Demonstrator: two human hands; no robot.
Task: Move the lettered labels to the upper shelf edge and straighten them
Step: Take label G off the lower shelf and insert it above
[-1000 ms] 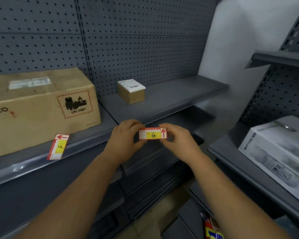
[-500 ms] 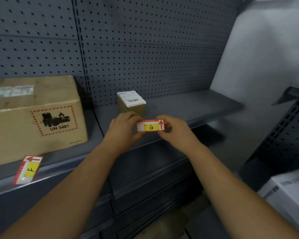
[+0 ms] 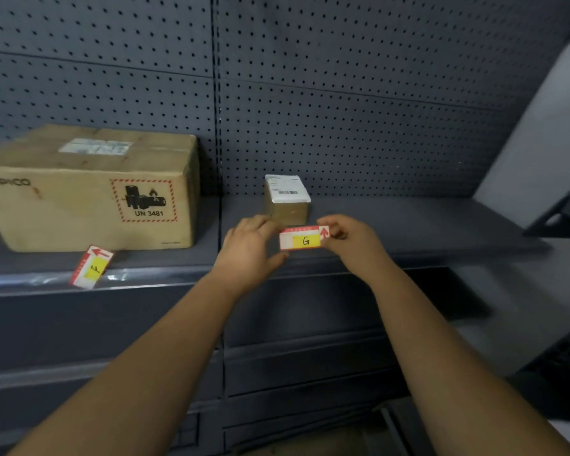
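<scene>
A red, white and yellow label marked G is level in front of the upper shelf's front edge. My left hand pinches its left end and my right hand pinches its right end. A second label marked F sits tilted on the shelf edge further left, below the big carton. Whether the G label touches the edge strip is hidden by my fingers.
A large brown carton marked UN 3481 stands on the shelf at the left. A small brown box with a white sticker stands just behind my hands. Pegboard backs the shelf. Lower shelves run beneath.
Both hands have carried the G label up towards the upper shelf edge, still level. The view has tilted up and to the left; the white box at the right has left the frame.
</scene>
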